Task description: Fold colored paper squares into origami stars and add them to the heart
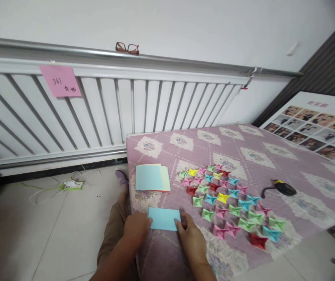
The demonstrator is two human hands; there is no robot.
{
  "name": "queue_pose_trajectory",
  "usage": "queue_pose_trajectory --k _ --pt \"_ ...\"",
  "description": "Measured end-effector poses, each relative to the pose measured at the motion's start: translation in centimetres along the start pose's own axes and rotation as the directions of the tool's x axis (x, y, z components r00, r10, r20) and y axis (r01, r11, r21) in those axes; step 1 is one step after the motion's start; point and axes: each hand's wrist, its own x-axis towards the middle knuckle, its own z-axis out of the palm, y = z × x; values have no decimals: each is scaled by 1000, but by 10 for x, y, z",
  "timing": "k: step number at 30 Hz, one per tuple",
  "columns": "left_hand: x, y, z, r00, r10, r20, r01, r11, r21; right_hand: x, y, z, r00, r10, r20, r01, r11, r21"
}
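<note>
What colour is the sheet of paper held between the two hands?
The sheet of paper is light blue, seen best in the head view.

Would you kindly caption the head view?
Left hand and right hand hold a rectangular blue paper beside small colourful folded paper shapes.

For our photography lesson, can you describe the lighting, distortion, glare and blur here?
Head view: light is bright and even; the metal pipe carries a pale sheen; slats of the radiator splay leftward, suggesting wide-angle distortion; the top right corner darkens; small pictures on the photo board look soft, while the blue paper has clear edges.
</note>
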Motion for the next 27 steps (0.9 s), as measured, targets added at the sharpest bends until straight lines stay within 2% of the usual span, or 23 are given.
queue_pose_trajectory --k 21,27 --pt "1 -2 2 999 32 -2 -32 999 -2 0 -1 -1 1000 6 11 -5 1000 -25" --pt "0 -2 2 1000 28 -2 -28 1000 5 0 2 2 999 -26 -19 25 1000 -18"
